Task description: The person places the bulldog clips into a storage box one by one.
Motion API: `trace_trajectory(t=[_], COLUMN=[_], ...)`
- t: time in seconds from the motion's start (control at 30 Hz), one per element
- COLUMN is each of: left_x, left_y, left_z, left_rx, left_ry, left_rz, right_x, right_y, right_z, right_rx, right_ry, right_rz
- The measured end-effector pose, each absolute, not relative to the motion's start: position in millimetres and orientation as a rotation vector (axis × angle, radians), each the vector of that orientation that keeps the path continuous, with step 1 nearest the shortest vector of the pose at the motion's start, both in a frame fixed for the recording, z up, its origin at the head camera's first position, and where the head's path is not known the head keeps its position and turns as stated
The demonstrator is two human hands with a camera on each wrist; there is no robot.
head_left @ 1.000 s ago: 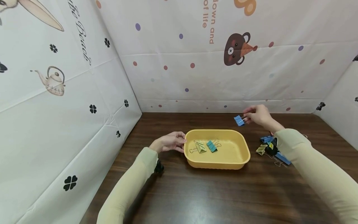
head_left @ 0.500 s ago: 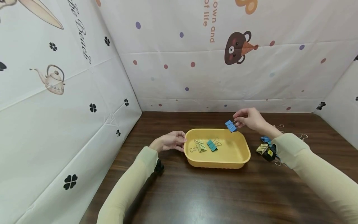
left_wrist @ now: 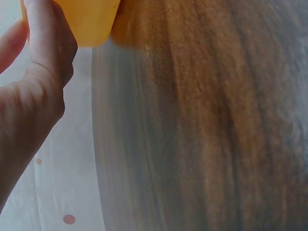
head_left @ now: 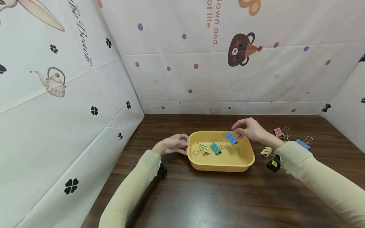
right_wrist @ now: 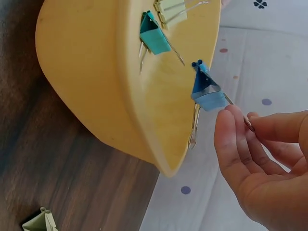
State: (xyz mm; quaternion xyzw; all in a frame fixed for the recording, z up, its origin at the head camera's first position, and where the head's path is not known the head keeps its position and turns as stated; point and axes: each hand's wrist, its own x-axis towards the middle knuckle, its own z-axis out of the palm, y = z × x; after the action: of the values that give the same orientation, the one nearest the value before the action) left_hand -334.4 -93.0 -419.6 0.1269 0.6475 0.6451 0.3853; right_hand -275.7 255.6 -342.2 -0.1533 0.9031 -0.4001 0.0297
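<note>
My right hand (head_left: 249,129) pinches a wire handle of a blue binder clip (head_left: 231,138) between thumb and fingertips. That clip hangs over the right part of a yellow plastic tray (head_left: 222,168), its body tilted. In the right wrist view the blue clip (right_wrist: 208,91) overlaps the tray's inner side, its other handle dangling. Inside the tray lie a pale yellow binder clip (head_left: 204,150) and a teal binder clip (head_left: 215,148). My left hand (head_left: 174,144) holds the tray's left end, thumb at the rim; the left wrist view shows its fingers along the yellow wall (left_wrist: 94,21).
Right of the tray, on the dark wooden table (head_left: 182,199), lie more binder clips: a pale yellow one (head_left: 266,152), a pink one (head_left: 278,131) and a blue one (head_left: 303,144). My right forearm partly covers that group. A white printed sheet (head_left: 182,79) rises behind the table.
My right hand has carried the blue binder clip left and toward me, from beyond the tray's back right corner to over its inside. The left hand and the tray have stayed put.
</note>
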Motion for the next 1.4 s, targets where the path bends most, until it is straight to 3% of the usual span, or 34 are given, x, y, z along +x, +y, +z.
trace_trajectory(t=[0.37, 0.97, 1.4], left_x=[-333.7, -334.4, -334.4], left_y=[-93.1, -92.7, -92.7], left_z=[-418.7, -415.9, -418.0], left_rx=[0.328, 0.331, 0.335], left_ry=[1.639, 1.634, 1.633], left_rz=[1.645, 1.624, 1.632], right_x=[-279.6, -291.6, -284.3], right_y=[265.9, 395.2, 436.1], right_z=[-350.7, -357.4, -379.2], right_rx=[-0.454, -0.094, -0.097], right_ry=[2.795, 3.254, 3.092], right_rz=[-1.189, -0.818, -0.641])
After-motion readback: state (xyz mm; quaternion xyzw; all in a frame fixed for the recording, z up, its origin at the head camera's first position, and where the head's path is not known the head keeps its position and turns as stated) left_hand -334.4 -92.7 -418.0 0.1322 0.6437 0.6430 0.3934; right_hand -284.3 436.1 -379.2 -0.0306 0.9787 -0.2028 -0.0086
